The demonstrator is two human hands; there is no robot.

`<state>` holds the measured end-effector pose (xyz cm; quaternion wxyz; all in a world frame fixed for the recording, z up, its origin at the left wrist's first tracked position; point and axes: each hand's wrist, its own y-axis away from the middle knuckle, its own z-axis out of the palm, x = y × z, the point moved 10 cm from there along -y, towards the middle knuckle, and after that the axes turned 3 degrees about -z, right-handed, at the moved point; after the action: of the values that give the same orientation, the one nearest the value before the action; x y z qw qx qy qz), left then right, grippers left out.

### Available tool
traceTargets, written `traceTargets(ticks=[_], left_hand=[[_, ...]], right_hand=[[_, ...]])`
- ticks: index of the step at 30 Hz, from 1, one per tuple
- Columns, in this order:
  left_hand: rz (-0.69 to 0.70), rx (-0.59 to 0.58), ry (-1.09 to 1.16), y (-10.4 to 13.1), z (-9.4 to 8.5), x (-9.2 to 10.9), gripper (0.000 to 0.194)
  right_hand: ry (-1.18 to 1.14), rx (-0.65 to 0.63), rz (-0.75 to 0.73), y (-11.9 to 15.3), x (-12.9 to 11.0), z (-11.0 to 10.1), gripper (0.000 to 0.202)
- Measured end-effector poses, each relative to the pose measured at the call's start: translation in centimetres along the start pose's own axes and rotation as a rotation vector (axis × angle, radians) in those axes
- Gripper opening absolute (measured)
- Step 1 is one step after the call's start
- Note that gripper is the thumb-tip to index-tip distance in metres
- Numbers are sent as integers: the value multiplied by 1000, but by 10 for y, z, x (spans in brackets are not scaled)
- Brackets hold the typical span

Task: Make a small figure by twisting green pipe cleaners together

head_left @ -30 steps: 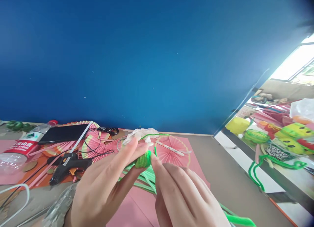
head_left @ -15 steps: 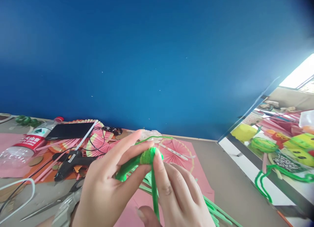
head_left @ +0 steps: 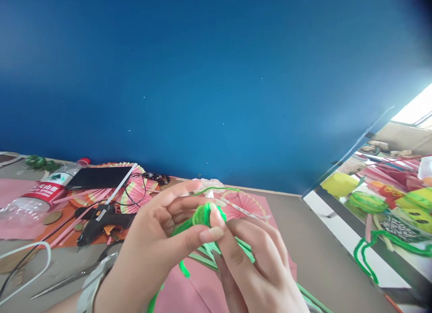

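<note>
A tight coil of fuzzy green pipe cleaner (head_left: 201, 215) sits between my two hands. My left hand (head_left: 151, 243) is curled round its left side, the thumb pressed in below and the fingers behind. From the other side a fingertip of my right hand (head_left: 258, 263) presses on the coil, touching my left thumb tip. The rest of my right fingers are bent beneath and partly hidden. A loose green end (head_left: 184, 269) hangs below my left hand. More light green stems (head_left: 312, 299) lie on the pink paper (head_left: 195, 290) under my hands.
At left lie a black glue gun (head_left: 97, 223), scissors (head_left: 67, 279), a plastic bottle (head_left: 43, 187) and a dark tablet (head_left: 97, 178). A pen (head_left: 238, 208) rests on a pink paper fan (head_left: 251, 202). Behind stands a blue panel (head_left: 216, 88); craft pieces (head_left: 367, 202) lie at right.
My left thumb has moved right onto my right fingertip. The green strand that hung down between my hands no longer shows there, and a green end now shows under my left hand.
</note>
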<state>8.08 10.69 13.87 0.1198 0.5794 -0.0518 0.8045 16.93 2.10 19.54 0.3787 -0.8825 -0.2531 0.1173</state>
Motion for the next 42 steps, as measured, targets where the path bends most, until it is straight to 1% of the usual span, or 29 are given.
traceTargets(ticks=[2, 4, 6, 9, 11, 13, 16, 18, 21, 25, 26, 28, 31, 33, 34, 36, 39, 40, 42], left_hand=[[-62, -102, 92, -3, 9, -8, 47], [-118, -156, 167, -5, 15, -14, 40], [-135, -149, 199, -4, 17, -15, 34], [-148, -120, 225, -1, 17, -16, 29], [-167, -109, 264, 2, 16, -16, 27], [-187, -81, 303, 2, 14, -17, 28], [-215, -36, 348, 1, 11, -19, 28], [-206, -15, 342, 0, 10, -18, 25], [-139, -8, 238, -2, 9, -12, 23], [-61, -39, 119, -5, 8, -5, 35], [-58, -59, 118, -6, 9, -6, 39], [-72, -140, 145, -6, 15, -8, 42], [-97, -287, 192, -2, 29, -10, 40], [-115, -344, 188, 0, 35, -11, 39], [-123, -352, 176, 1, 36, -11, 39], [-123, -313, 119, 1, 34, -11, 41], [-86, -182, -34, 0, 23, -8, 42], [-68, -142, -81, 0, 20, -7, 42], [-15, -68, -128, 0, 14, -3, 38]], right_hand=[[68, 46, -9, 0, 1, -7, 44], [102, 50, -11, 1, 3, -10, 41], [50, 15, -9, 0, 7, -7, 41], [-115, -51, -8, -3, 12, -2, 44], [-223, -63, 28, -5, 17, -1, 47], [-277, -15, 110, -5, 26, -6, 43], [-295, 66, 211, -1, 36, -13, 25], [-323, 69, 235, 0, 37, -15, 20], [-339, 27, 265, 1, 36, -13, 24], [-300, 2, 286, 1, 40, -14, 24], [-299, -1, 292, 0, 41, -14, 23], [-307, -18, 308, 0, 44, -13, 21], [-335, -44, 342, -1, 49, -12, 21], [-355, -56, 359, -3, 50, -14, 20], [-367, -66, 361, -3, 50, -15, 19], [-391, -107, 343, -4, 47, -15, 19], [-390, -163, 260, -5, 38, -13, 25], [-354, -165, 223, -5, 35, -13, 28], [-205, -161, 110, -4, 26, -15, 31]])
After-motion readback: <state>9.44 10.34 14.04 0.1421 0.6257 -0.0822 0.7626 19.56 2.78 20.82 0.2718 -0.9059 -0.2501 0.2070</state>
